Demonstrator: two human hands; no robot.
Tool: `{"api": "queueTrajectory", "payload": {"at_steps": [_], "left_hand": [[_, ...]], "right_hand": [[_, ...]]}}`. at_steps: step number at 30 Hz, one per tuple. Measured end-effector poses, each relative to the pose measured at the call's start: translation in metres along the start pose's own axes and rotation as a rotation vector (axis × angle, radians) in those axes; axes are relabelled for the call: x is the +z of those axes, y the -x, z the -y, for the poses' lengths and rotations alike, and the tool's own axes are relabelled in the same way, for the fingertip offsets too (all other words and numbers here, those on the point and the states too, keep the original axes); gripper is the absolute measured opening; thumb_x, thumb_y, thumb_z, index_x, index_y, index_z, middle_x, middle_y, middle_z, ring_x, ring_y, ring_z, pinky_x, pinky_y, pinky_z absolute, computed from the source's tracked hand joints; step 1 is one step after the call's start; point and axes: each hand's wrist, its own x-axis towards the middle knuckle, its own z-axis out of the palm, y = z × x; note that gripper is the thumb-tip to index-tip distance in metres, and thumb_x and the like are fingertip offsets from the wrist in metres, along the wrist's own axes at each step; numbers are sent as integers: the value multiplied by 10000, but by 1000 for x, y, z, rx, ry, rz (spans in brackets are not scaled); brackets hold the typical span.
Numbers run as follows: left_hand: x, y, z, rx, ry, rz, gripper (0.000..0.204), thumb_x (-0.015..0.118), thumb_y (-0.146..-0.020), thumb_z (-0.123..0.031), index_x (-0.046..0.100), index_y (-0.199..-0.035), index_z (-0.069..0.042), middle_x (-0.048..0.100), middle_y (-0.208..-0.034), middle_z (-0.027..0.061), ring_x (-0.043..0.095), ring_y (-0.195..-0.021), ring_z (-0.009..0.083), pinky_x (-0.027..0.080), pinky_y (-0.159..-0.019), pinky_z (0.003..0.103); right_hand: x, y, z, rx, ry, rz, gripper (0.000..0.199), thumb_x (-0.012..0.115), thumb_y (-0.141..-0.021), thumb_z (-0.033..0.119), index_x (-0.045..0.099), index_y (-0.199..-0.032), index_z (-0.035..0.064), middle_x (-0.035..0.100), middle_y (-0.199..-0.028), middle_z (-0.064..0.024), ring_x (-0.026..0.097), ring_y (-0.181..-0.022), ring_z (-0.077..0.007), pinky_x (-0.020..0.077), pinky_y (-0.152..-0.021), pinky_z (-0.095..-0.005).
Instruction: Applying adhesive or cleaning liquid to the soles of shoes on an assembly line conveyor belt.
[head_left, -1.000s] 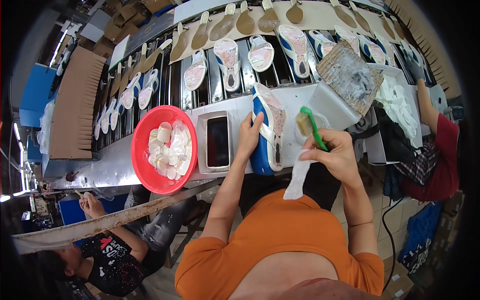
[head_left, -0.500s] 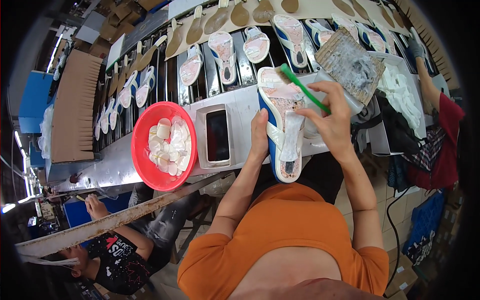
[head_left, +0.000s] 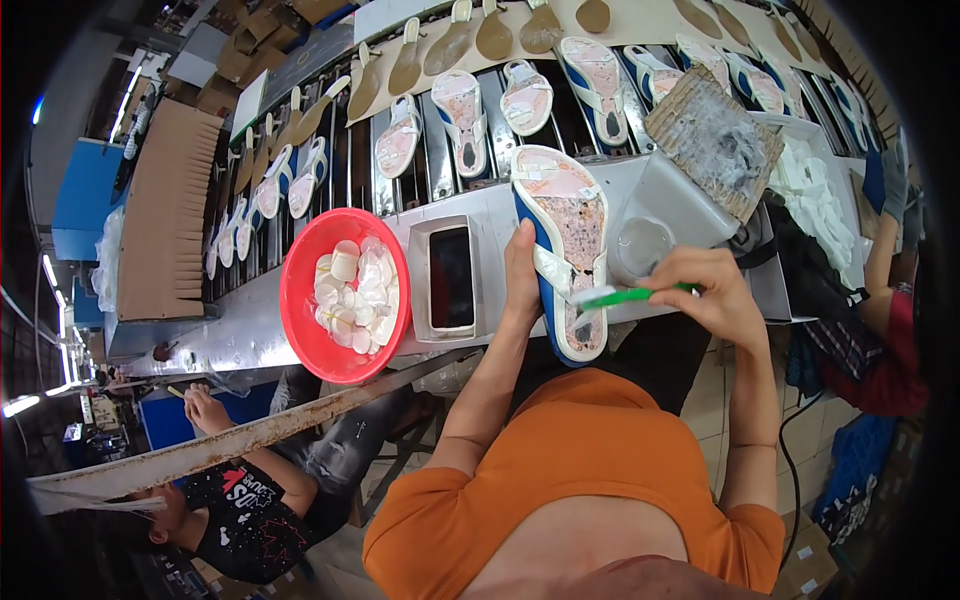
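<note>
Near the centre of the frame, a blue sandal with white straps and trim stands lengthwise, its speckled pinkish underside toward the camera and its heel end pointing to the lower edge. The left hand grips it by its left side, thumb up along the edge, the other fingers mostly hidden. The right hand, right of centre, is closed around a green-handled brush, whose blurred, whitish head is over the sandal's narrow lower part; whether it touches cannot be told. Just right of the sandal, a round, translucent dish sits on the bench, with a corrugated cardboard piece, smeared whitish, above it toward the upper right. Left of the sandal is a white rectangular tray with a dark interior, and beside that a red basin holding whitish rounded pieces. Across the upper part of the frame, more sandals lie underside up on metal bars, below a row of tan soles. White cloth pieces are heaped at the right. At the lower left, a co-worker's hand is raised beyond a rusty metal bar.
</note>
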Motion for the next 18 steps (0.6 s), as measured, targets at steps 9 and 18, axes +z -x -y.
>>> {"api": "queueTrajectory", "payload": {"at_steps": [9, 18], "left_hand": [[6, 9, -4, 49, 34, 16, 628, 423, -975, -491, 506, -1254, 66, 622, -1146, 165, 635, -984, 201, 510, -856, 324], [-3, 7, -16, 93, -60, 49, 643, 362, -982, -479, 402, -1381, 24, 558, -1288, 171, 597, -1125, 243, 465, -981, 364]], "right_hand": [[4, -5, 6, 88, -17, -175, 135, 737, -767, 53, 712, -882, -12, 650, -756, -60, 599, -685, -130, 434, -618, -250], [2, 18, 27, -3, -253, 55, 131, 733, -764, 38, 731, -888, -3, 651, -747, -50, 573, -647, -89, 416, -589, -231]]}}
